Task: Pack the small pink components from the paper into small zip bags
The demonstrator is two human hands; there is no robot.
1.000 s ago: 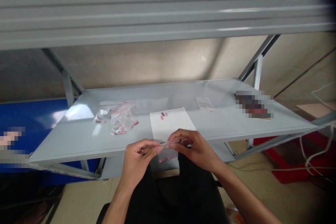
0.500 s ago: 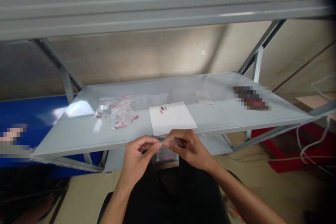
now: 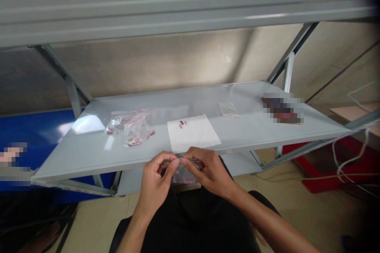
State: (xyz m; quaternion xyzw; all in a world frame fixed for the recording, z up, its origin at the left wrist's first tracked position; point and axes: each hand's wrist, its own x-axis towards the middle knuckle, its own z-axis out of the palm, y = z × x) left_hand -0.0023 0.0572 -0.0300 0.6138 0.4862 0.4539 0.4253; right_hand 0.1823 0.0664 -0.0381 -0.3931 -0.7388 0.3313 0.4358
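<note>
My left hand (image 3: 156, 184) and my right hand (image 3: 206, 172) meet just below the shelf's front edge, fingertips pinching the top of a small clear zip bag (image 3: 184, 176). Pink pieces lie at the bottom of this bag, partly hidden behind my fingers. Beyond my hands, a white paper sheet (image 3: 192, 133) lies on the shelf, holding a few small pink and dark pieces (image 3: 181, 125). To its left is a heap of clear zip bags with red stripes and pink pieces (image 3: 135, 128).
A small clear bag (image 3: 228, 109) and a pixelated object (image 3: 282, 108) lie on the grey metal shelf (image 3: 246, 126). Another shelf (image 3: 190, 0) runs overhead. A red crate (image 3: 322, 170) and white cable (image 3: 347, 162) are low at right. A pixelated patch (image 3: 13, 162) covers something at left.
My hands have drawn closer, and their fingertips now nearly touch at the bag's top edge. The bag has risen a little against my lap, and the shelf sits slightly higher in view.
</note>
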